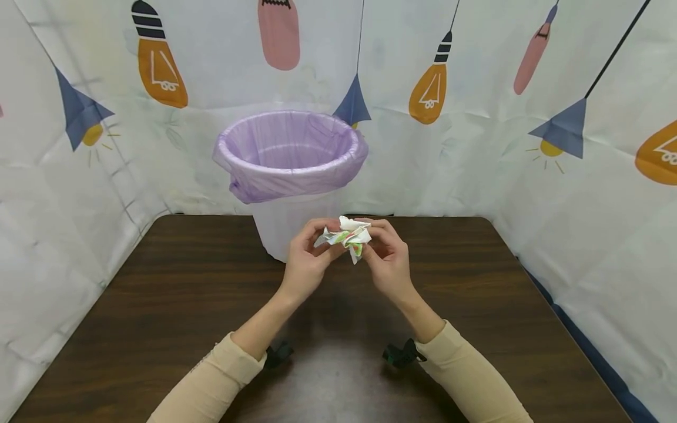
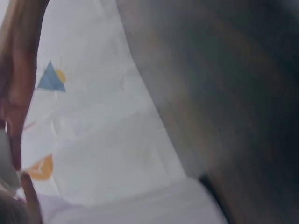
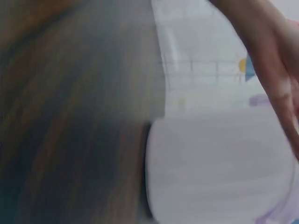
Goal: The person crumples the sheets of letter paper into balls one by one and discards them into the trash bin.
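In the head view, a crumpled piece of white paper (image 1: 350, 236) with green and red print is held between both hands above the table. My left hand (image 1: 307, 258) pinches its left side between thumb and fingers. On the other side my right hand (image 1: 389, 261) pinches it in the same manner. Just behind the hands stands a white bin (image 1: 275, 226), its rim covered by a purple plastic bag (image 1: 296, 179). Both wrist views are blurred, with hands only at their edges; the bin's pale wall (image 3: 219, 168) fills much of the right wrist view.
The dark brown wooden table (image 1: 158, 329) spreads under both forearms. A white curtain (image 1: 476, 176) printed with lamps and bulbs hangs behind the table and along its sides. Dark wrist straps (image 1: 404, 353) show below the beige sleeves.
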Demonstrator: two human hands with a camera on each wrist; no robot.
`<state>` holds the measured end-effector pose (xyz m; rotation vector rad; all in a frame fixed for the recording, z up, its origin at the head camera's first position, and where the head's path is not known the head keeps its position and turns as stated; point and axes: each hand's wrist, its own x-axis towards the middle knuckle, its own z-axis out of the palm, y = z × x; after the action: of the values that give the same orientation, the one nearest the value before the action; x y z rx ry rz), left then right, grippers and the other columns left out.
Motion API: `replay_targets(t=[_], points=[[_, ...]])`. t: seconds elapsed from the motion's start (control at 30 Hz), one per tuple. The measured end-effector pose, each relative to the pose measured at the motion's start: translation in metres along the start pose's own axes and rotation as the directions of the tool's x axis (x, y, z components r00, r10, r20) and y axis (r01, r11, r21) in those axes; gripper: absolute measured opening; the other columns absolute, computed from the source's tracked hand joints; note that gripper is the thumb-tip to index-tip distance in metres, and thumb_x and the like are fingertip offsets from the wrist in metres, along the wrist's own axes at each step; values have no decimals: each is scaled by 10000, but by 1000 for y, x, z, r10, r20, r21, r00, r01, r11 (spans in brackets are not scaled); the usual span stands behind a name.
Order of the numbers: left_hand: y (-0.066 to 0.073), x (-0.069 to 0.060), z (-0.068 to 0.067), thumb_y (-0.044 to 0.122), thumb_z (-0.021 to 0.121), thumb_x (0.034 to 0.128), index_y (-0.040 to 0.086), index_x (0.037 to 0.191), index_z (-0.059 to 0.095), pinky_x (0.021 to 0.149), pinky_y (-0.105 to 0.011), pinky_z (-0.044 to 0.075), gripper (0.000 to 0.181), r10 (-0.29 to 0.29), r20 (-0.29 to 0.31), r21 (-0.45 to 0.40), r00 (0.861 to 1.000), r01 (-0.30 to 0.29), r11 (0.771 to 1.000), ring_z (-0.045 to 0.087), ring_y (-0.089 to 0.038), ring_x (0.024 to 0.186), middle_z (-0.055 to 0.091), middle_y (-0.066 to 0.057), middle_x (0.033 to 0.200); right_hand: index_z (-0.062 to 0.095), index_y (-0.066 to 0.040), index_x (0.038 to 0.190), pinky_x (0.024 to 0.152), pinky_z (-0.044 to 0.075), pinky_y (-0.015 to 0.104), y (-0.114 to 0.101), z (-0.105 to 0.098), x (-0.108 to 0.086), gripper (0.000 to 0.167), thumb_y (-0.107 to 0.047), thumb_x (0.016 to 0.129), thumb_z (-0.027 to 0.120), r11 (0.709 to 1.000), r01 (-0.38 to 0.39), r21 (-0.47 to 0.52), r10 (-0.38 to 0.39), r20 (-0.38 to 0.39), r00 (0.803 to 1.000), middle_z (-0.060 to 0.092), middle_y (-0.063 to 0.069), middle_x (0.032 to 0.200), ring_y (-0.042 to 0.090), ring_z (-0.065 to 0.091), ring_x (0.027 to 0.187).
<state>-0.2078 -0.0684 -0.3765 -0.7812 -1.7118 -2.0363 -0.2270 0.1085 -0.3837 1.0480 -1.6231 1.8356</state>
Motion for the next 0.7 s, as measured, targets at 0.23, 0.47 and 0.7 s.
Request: replay_targets(t=[0.23,0.47,0.7], points=[[0,-10,6,-85,756,891,-16,1476,474,1015,-395,505,653,-43,-9,-33,999,43,999,562,-339,1226,557,-223,1326,672,132,1033,876,584,353,3,-7,2,439,-286,933,760,993,89,-74,-90,-5,996,579,270,1157,385,573,1216],[1,-5,10,32,828,857,-58,1352,598,1034,-401,492,554,-7,-48,-26,999,6,1000,614,-306,1182,636,-186,1254,681,107,975,889,576,338,2,-6,3,386,-270,950,760,967,191,-167,-191,17,981,608,244,1041,348,616,1139],[-2,-7,13,-63,745,906,-106,1376,509,1069,-402,462,528,26,-18,-22,999,-27,999,561,-306,1248,554,-215,1356,695,85,989,869,575,315,1,-6,6,347,-256,961,753,943,248,-221,-247,33,968,628,206,995,348,637,1103]])
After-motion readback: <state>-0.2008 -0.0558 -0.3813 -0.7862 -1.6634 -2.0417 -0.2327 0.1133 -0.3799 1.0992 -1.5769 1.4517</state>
